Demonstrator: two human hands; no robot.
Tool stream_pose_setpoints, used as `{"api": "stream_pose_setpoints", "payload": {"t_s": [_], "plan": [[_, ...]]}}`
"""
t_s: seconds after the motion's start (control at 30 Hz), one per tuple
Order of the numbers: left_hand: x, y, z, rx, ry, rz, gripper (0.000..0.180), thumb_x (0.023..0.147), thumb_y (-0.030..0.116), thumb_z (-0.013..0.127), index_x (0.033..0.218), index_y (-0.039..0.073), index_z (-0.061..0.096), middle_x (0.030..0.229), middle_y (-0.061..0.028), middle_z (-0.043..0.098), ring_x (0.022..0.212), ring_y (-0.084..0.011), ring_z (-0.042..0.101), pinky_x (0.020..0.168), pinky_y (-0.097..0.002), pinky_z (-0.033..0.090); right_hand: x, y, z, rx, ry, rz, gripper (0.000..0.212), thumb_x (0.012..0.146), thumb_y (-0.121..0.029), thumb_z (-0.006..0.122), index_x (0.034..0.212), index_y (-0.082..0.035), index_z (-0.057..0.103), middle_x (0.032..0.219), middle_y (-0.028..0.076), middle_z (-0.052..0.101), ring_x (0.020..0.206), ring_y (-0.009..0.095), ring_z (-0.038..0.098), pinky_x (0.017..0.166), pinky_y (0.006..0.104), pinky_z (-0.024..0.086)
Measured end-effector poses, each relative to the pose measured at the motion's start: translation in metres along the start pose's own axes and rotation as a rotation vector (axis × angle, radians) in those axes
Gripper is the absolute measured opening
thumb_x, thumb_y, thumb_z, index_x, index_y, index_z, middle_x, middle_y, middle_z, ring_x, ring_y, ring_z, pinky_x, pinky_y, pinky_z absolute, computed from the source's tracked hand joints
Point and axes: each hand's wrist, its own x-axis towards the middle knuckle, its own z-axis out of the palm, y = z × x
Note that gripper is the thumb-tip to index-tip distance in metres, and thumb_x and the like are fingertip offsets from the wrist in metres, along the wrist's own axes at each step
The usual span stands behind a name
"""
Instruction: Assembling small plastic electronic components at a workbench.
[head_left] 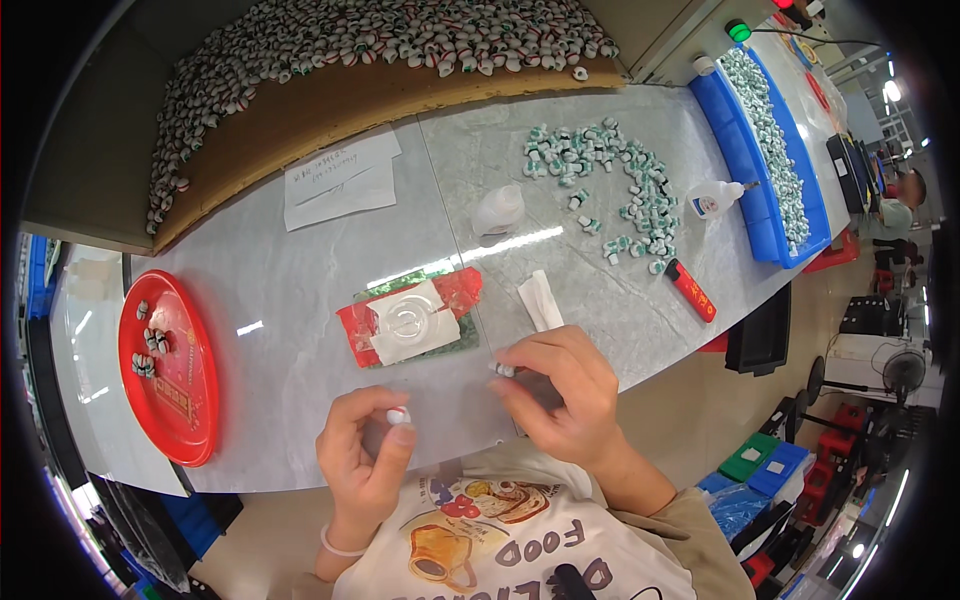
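Note:
Between the thumb and fingers of my left hand (358,455) is a small white rounded piece (398,415) with a red stripe. My right hand (570,395) pinches a small white-and-dark piece (503,369) at its fingertips. The two pieces are apart, above the near edge of the grey table (300,430). Just beyond my hands, a clear round dish (408,318) rests on white paper over a red and green packet (462,290). A folded white tissue (540,300) lies beyond my right hand.
A red oval tray (200,430) at left holds several small pieces. White-and-green pieces (650,200) lie scattered at right, near a white bottle (498,212), a dropper bottle (715,198), a red stick (690,290) and a filled blue bin (765,235). White-and-red pieces (400,40) cover the back shelf.

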Motion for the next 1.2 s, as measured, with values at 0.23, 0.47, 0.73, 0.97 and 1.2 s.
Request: {"api": "stream_pose_setpoints", "payload": {"t_s": [0.23,0.47,0.73,0.97,1.2], "plan": [[0.0010,-0.0001,0.0004,0.005,-0.002,0.027,0.022,0.082,0.007,0.062,0.100,-0.002,0.055,0.080,-0.0043,0.057,0.066,-0.0085,0.050,0.060,-0.0206,0.039,-0.0013,-0.0003,-0.0004,0.005,-0.016,0.010,0.028,0.063,0.005,0.072,0.088,0.001,0.061,0.082,0.012,0.061,0.067,0.020,0.057,0.054,0.0261,0.049],[0.0013,-0.0014,0.0001,0.019,0.011,0.048,0.021,0.083,0.008,0.060,0.101,-0.001,0.055,0.079,-0.0041,0.056,0.064,-0.0079,0.048,0.058,-0.0199,0.037,-0.0002,-0.0016,0.0005,0.010,-0.019,0.016,0.028,0.063,0.006,0.071,0.088,0.001,0.061,0.081,0.012,0.061,0.068,0.019,0.057,0.053,0.0257,0.049],[0.0018,-0.0045,0.0014,0.014,0.005,0.085,0.021,0.084,0.008,0.059,0.102,-0.001,0.054,0.079,-0.0043,0.056,0.063,-0.0068,0.047,0.055,-0.0194,0.035,0.0005,-0.0005,-0.0005,-0.016,-0.023,-0.011,0.028,0.062,0.006,0.072,0.088,0.001,0.061,0.081,0.012,0.061,0.069,0.020,0.057,0.053,0.0264,0.048],[0.0010,-0.0027,-0.0013,0.055,-0.045,0.024,0.027,0.088,0.020,0.059,0.102,-0.001,0.050,0.079,-0.0029,0.049,0.064,-0.0069,0.048,0.057,-0.0189,0.038,-0.0005,-0.0009,0.0011,0.000,-0.021,0.010,0.028,0.062,0.007,0.072,0.087,0.001,0.061,0.080,0.012,0.062,0.069,0.020,0.057,0.053,0.0262,0.048],[0.0004,0.0000,-0.0008,0.060,-0.040,0.014,0.028,0.087,0.021,0.060,0.102,-0.001,0.051,0.079,-0.0025,0.050,0.065,-0.0068,0.047,0.058,-0.0191,0.037,-0.0001,-0.0023,0.0013,-0.002,-0.028,0.027,0.028,0.063,0.007,0.071,0.088,0.001,0.061,0.081,0.012,0.062,0.069,0.020,0.057,0.055,0.0258,0.049]]}}
